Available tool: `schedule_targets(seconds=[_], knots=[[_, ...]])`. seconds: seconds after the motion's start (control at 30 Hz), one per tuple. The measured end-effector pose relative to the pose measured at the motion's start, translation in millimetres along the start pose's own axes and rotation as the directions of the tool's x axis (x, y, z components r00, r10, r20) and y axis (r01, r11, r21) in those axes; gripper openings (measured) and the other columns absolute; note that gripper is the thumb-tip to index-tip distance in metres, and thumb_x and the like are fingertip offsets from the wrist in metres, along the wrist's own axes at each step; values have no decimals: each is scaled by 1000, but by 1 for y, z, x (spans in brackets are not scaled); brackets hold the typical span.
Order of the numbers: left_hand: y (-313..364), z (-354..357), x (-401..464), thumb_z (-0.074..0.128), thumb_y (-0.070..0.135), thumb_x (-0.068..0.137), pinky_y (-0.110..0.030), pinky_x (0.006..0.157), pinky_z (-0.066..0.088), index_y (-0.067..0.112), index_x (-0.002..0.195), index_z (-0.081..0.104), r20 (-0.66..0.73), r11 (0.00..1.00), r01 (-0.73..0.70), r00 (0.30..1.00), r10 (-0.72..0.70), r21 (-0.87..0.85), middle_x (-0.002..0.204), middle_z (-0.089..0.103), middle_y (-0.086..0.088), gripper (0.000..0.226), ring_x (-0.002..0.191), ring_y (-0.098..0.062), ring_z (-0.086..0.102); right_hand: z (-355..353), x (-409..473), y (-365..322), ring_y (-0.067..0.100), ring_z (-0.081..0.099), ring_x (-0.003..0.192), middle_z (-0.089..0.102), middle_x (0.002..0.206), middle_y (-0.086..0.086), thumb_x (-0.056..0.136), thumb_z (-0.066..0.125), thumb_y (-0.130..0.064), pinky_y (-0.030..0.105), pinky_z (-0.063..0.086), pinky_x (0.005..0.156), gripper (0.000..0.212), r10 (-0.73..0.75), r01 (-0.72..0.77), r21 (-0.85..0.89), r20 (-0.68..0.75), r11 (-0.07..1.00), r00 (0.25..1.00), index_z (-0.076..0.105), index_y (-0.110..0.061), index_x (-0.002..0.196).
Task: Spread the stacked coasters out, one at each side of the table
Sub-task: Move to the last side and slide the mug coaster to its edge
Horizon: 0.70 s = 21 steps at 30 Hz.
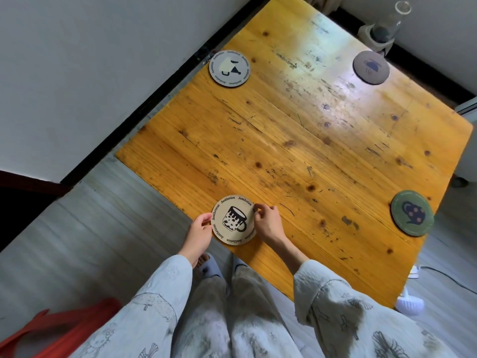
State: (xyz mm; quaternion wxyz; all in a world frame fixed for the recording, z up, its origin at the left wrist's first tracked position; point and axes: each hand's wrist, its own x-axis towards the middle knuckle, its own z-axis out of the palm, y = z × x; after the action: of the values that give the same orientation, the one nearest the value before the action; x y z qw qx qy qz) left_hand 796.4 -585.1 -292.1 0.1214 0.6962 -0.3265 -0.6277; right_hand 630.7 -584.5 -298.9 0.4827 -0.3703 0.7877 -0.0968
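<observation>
Both hands, left hand [200,226] and right hand [267,220], pinch the beige coaster [233,220] at the table [296,151] edge; overhanging, it may tip off once released.

Four coasters on counter [296,151]: near-left coaster [233,219], near-right coaster [412,213], far-left coaster [229,68], far-right coaster [371,67].

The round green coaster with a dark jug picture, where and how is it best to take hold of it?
Grip the round green coaster by its rim, probably from the table's right edge: it lies flat and seems to overhang there slightly, so fingers could pinch above and below.
</observation>
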Motion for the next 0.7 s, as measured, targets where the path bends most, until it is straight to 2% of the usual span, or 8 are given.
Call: schedule_targets(seconds=[0.17, 0.3, 0.37, 0.47, 0.53, 0.6, 0.7], knots=[[3, 2, 3, 39, 4, 90, -43, 107, 39, 15, 129, 43, -22, 997, -17, 1000, 19, 76, 138, 45, -7, 40, 124, -20, 43, -4, 2, 2, 32, 49, 118, 44, 128, 17, 97, 40, -20, 44, 45, 103, 38, -10, 10, 7, 26, 1000, 1000, 46, -9, 133], [9, 6, 9, 41, 10, 90, -36, 99, 39, 17, 130, 39, -40, 935, -104, 991, 124, 339, 137, 40, -9, 41, 120, -23, 44, -18, 8, 8, 30, 49, 119, 46, 128, 16, 97, 41, -21, 45, 44, 104, 39, -35, 35, -9, 8, 999, 999, 45, -9, 134], [16, 11, 12, 43, 16, 89, -38, 98, 38, 19, 134, 33, -31, 841, -176, 974, 222, 511, 141, 33, -8, 46, 124, -24, 39, -30, 14, 14, 30, 49, 119, 48, 128, 16, 96, 43, -21, 45, 45, 103, 39, -80, 77, -53, -55, 996, 995, 46, -9, 133], [29, 19, 24, 50, 31, 86, -50, 108, 27, 24, 141, 17, 41, 593, -256, 935, 351, 764, 152, 15, -7, 65, 138, -28, 18, -51, 25, 30, 31, 39, 128, 43, 139, 16, 93, 48, -26, 49, 39, 106, 44, -191, 136, -275, -185, 952, 964, 42, -13, 136], [39, 28, 35, 55, 44, 82, -58, 113, 11, 32, 143, 1, 131, 429, -278, 931, 341, 859, 157, -8, -7, 83, 144, -30, -3, -65, 35, 42, 32, 22, 141, 25, 153, 13, 90, 54, -33, 54, 28, 113, 59, -231, 125, -444, -193, 887, 953, 30, -19, 142], [47, 37, 46, 57, 54, 76, -64, 110, 2, 37, 140, -14, 202, 311, -294, 934, 296, 904, 153, -26, -7, 97, 141, -32, -19, -75, 45, 53, 31, 6, 146, 6, 159, 10, 87, 57, -42, 58, 17, 115, 74, -206, 93, -536, -156, 839, 966, 17, -24, 146], [52, 45, 57, 63, 58, 70, -70, 106, 0, 40, 137, -21, 231, 242, -283, 947, 225, 928, 148, -36, -6, 108, 138, -33, -28, -84, 57, 66, 31, -3, 147, -6, 160, 8, 82, 57, -52, 64, 11, 113, 85, -161, 69, -573, -111, 817, 981, 8, -28, 147]])
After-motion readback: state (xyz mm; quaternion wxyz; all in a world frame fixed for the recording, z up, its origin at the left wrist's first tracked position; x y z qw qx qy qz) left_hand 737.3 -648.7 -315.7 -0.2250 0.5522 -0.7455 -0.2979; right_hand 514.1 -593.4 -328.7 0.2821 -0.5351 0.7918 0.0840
